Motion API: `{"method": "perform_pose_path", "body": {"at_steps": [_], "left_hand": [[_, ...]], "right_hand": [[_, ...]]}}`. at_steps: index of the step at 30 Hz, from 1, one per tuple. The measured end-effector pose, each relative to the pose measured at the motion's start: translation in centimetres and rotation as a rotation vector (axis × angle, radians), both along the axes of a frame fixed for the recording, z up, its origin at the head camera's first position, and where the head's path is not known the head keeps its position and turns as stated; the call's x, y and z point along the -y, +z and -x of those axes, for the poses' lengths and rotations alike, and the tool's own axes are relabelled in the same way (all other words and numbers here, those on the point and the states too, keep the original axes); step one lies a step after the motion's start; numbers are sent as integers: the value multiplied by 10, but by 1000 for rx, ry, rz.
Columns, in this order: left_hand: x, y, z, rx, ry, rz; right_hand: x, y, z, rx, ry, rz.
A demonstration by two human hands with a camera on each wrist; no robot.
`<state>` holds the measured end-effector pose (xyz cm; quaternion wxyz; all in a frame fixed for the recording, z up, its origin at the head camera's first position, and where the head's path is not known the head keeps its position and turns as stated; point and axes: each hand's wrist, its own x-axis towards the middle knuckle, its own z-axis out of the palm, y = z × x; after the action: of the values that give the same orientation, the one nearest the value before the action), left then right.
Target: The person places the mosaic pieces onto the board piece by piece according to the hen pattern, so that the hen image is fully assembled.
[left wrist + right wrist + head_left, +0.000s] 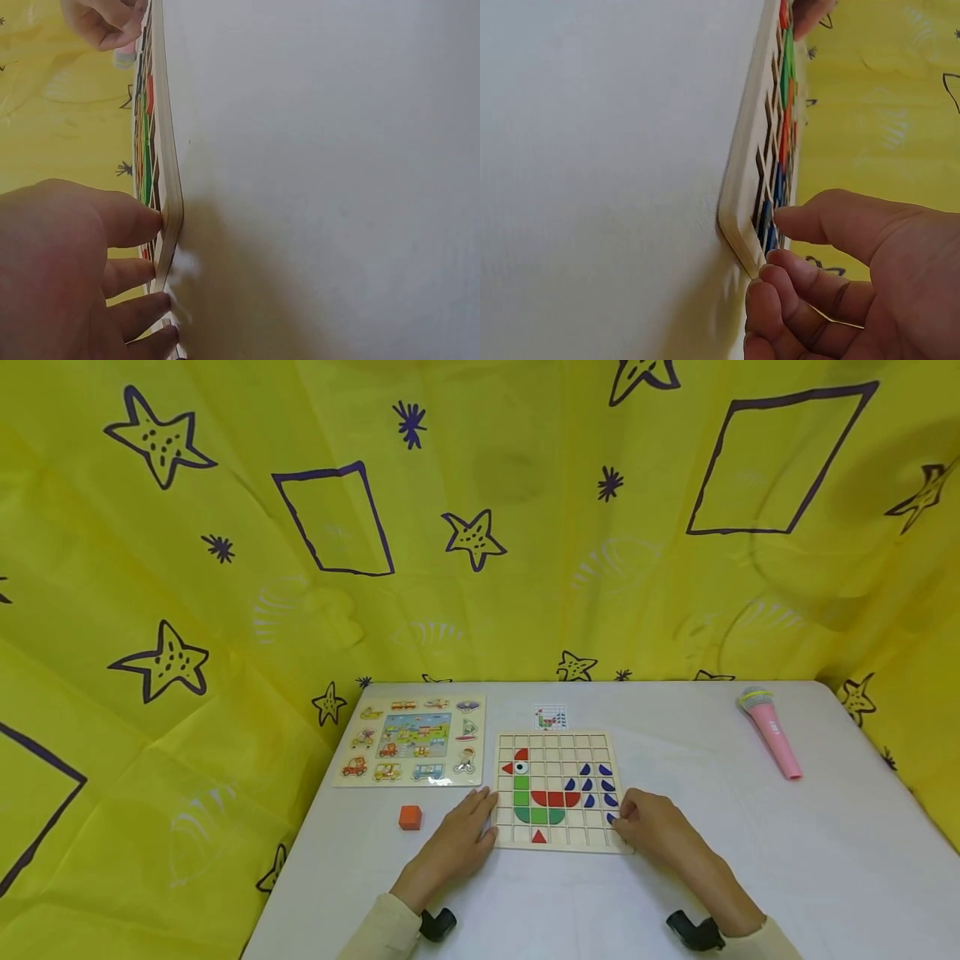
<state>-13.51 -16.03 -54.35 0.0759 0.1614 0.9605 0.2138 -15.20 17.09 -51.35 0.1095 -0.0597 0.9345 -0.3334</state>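
A wooden grid board (555, 742) lies on the white table and carries a bird made of red, green and blue pieces. My left hand (487, 814) lies flat beside it, its straight fingers (142, 221) touching the board's left edge (174, 202). My right hand (621, 822) is at the board's near right corner. Its thumb (802, 217) and curled fingers pinch a blue piece (611, 817) that sits in a corner cell (767, 217). Other blue pieces (594, 783) fill cells just beyond it.
A vehicle puzzle board (412, 750) lies left of the grid, with an orange cube (409, 817) in front of it. A small pattern card (550, 717) sits behind the grid. A pink microphone (772, 731) lies far right. Yellow star-print cloth (480, 527) surrounds the table.
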Motion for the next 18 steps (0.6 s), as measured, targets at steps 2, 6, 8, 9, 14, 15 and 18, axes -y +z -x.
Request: {"method": "perform_pose_path", "body": {"at_steps": [2,6,8,9,14,15,18], "left_hand": [[1,1,0,16,3,-7],[3,3,1,41,5,-17],[5,3,1,37,6,-25],[6,4,1,28,7,-29],[15,6,-1,-84,22,-34],[17,7,-2,-106,30,-30],[24,13,-3,-160,55,-12]], "right_hand": [[-5,1,1,-1,-8,-13],[-17,3,5,-1,-20,-54],[-24,4,8,-11,-25,-74],[-28,4,9,-21,-25,-84],[-43,3,9,-121,-7,-135],[-45,3,9,-145,-3,-145],[-49,5,6,-202,4,-173]]}}
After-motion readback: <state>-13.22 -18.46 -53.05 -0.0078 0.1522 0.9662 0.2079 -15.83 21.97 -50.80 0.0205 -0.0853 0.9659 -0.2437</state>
